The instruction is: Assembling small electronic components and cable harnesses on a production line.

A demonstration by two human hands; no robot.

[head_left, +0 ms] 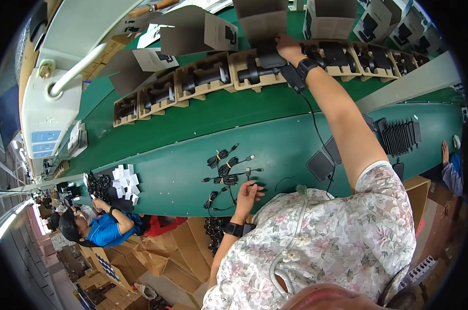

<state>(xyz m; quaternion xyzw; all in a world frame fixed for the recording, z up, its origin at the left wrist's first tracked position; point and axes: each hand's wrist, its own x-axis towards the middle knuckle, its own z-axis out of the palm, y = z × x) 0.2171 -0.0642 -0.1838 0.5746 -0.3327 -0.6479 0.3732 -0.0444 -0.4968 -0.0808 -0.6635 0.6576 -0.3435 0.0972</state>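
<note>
My right arm stretches to the far row of trays, and my right hand point(290, 49) is closed at the edge of a black flat-topped device point(271, 58) in a brown moulded tray point(243, 82). A black block point(293, 77) hangs at the tray's front, and a thin black cable point(314, 116) runs from it back across the table. My left hand point(250, 192) is low over the near table, fingers loosely bent and apart, with no object visible in them. Beside it lie several coiled black cables point(227, 166) with plugs.
More moulded trays point(156, 95) with black parts line the green far surface, grey cartons point(195, 36) behind them. Black square pads point(321, 165) and a row of black plates point(401, 138) lie at right. Left are small white boxes point(125, 181) and a co-worker point(107, 227). A white post point(399, 85) slants in.
</note>
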